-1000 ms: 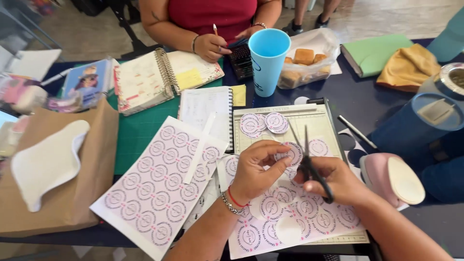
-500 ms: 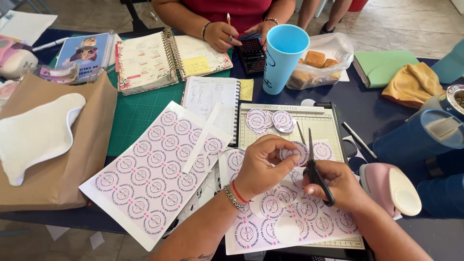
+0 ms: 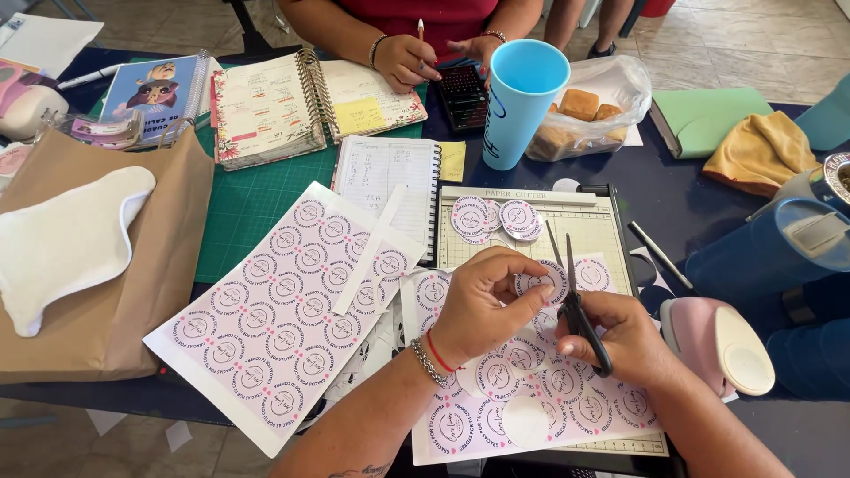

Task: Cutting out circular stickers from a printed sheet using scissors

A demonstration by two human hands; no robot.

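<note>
Meanwhile, little has changed since half a second ago: both hands stay together over the same sheet, the scissor blades have tipped a touch more upright, and the view has drifted so the brown paper bag point(image 3: 106, 292) sits further left. Across the table, another person's hand point(image 3: 403, 60) has kept its pen raised beside the open planner point(image 3: 292, 102).

Going left to right from the person's own fingers: well off to their left lies a full sticker sheet point(image 3: 283, 310) of pink round labels, a loose paper strip point(image 3: 372, 252) lying across it. The left hand point(image 3: 482, 305) is curled nearly closed, thumb and fingertips point(image 3: 531, 281) pinching a round sticker point(image 3: 540, 288) that is mostly hidden behind them; how much of it is cut free cannot be told. A chain bracelet and a red cord circle that wrist.

Just right of those fingertips, touching the pinched piece, stand the scissors point(image 3: 571, 292), blades slightly parted and pointing away from the person. The right hand point(image 3: 620, 341) grips their black handles, fingers wrapped loosely through the loops, only a little spread. Under both hands lies the partly cut sticker sheet point(image 3: 531, 398) on the paper cutter board point(image 3: 611, 221). Beyond the blade tips, a few cut round stickers point(image 3: 496, 219) rest on the board; further off stands a blue cup point(image 3: 518, 102). Right of the right hand sits a pink round punch point(image 3: 717, 341).
</note>
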